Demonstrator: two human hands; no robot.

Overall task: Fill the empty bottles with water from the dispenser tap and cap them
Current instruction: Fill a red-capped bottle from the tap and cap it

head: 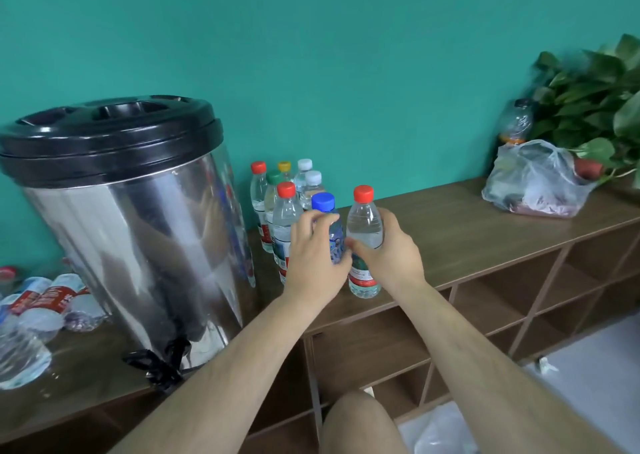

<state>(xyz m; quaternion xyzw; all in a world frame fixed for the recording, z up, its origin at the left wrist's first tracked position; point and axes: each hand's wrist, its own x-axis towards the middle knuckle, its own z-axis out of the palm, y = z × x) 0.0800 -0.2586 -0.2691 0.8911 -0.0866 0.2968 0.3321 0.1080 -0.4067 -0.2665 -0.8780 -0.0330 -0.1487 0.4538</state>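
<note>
Where left hand (313,256) grips, blue-capped bottle (334,231) is half-hidden.

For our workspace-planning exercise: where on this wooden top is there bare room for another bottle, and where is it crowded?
Free: the wooden top between the red-capped bottle in the right hand and the plastic bag. Crowded: the capped bottles beside the dispenser, and the lying bottles left of it.
</note>
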